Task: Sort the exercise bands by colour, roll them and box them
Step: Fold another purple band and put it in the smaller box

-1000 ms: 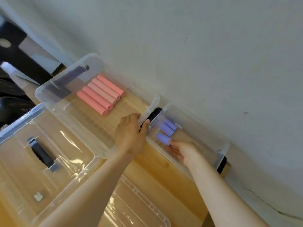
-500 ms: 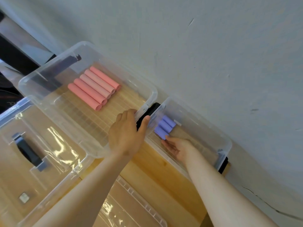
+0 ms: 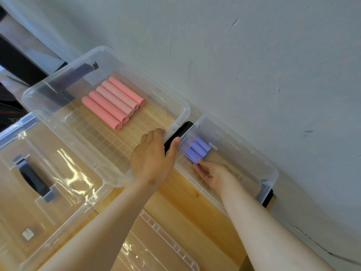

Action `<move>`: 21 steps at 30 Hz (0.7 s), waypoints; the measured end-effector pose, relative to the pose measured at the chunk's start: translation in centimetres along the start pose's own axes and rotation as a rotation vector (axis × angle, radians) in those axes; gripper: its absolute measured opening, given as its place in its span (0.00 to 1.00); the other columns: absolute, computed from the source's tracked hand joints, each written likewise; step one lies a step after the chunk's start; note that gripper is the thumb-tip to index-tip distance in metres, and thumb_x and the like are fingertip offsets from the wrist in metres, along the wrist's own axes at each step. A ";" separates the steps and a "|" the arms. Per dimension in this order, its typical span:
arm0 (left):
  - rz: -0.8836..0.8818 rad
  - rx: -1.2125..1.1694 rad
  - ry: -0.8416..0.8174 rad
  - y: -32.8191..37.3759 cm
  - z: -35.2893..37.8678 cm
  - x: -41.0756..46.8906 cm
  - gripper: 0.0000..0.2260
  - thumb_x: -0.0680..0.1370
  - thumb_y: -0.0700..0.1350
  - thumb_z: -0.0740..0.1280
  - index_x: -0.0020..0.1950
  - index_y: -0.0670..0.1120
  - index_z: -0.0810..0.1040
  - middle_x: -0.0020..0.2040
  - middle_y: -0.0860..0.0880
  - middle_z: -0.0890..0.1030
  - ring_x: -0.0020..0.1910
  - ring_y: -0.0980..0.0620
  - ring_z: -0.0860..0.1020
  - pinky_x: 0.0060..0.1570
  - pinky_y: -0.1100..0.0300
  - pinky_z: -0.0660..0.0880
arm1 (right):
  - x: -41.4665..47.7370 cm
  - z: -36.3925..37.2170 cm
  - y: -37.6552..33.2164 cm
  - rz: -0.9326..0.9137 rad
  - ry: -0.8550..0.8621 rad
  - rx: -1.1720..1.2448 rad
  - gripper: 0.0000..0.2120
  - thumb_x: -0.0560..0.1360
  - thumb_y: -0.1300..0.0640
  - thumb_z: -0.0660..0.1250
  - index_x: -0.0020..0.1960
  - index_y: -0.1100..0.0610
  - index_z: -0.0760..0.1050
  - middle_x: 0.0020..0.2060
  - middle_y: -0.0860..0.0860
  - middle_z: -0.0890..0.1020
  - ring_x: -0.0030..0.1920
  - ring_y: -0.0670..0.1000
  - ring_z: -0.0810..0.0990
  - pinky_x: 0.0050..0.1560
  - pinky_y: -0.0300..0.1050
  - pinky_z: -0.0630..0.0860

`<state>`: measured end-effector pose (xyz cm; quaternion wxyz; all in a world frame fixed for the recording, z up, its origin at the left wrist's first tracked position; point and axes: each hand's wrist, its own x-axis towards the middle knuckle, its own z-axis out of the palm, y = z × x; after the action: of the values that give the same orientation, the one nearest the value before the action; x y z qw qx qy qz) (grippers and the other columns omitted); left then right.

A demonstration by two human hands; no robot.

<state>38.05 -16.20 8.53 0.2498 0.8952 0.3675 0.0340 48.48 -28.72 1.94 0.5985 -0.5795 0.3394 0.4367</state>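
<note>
Several pink rolled bands [image 3: 113, 101] lie side by side in a large clear box [image 3: 183, 106] against the wall. To its right stands a smaller clear box [image 3: 273, 171] holding three purple rolled bands [image 3: 197, 150]. My left hand [image 3: 152, 157] grips the large box's right end at its black latch [image 3: 178, 134], fingers over the rim and thumb on the latch. Inside the small box, my right hand [image 3: 211, 173] lies with straight fingers, the fingertips touching the nearest purple roll.
A clear lid with a dark handle [image 3: 33, 178] lies at the left on the wooden table [image 3: 187, 204]. Another clear lid [image 3: 156, 247] lies near the front edge. A pale wall [image 3: 254, 65] runs right behind both boxes.
My right hand pushed the nearest purple roll up against the other two, so the three now lie tight together. My left hand stayed on the large box's end.
</note>
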 end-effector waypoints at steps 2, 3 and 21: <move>-0.001 -0.004 0.000 0.0 -0.1 0.0 0.22 0.81 0.61 0.53 0.66 0.48 0.70 0.58 0.52 0.76 0.58 0.50 0.73 0.45 0.56 0.66 | 0.0 0.0 0.1 0.001 -0.004 0.007 0.03 0.74 0.69 0.70 0.46 0.67 0.76 0.40 0.59 0.81 0.39 0.53 0.82 0.30 0.38 0.81; 0.000 -0.005 -0.001 0.0 -0.1 0.0 0.22 0.81 0.61 0.53 0.66 0.48 0.69 0.58 0.52 0.76 0.57 0.50 0.73 0.45 0.56 0.65 | 0.1 0.0 0.1 -0.004 -0.002 0.006 0.03 0.74 0.69 0.70 0.46 0.67 0.76 0.40 0.59 0.81 0.39 0.53 0.82 0.32 0.39 0.81; 0.019 -0.008 0.006 -0.2 0.1 0.0 0.22 0.80 0.62 0.52 0.65 0.49 0.70 0.55 0.54 0.76 0.55 0.52 0.73 0.44 0.57 0.64 | 0.7 0.1 0.1 -0.184 0.101 -0.332 0.05 0.74 0.66 0.71 0.40 0.66 0.76 0.34 0.58 0.80 0.34 0.54 0.80 0.37 0.44 0.81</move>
<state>37.89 -16.09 8.37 0.2518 0.8975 0.3598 0.0407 48.62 -28.54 1.29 0.5144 -0.7200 0.2377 0.4006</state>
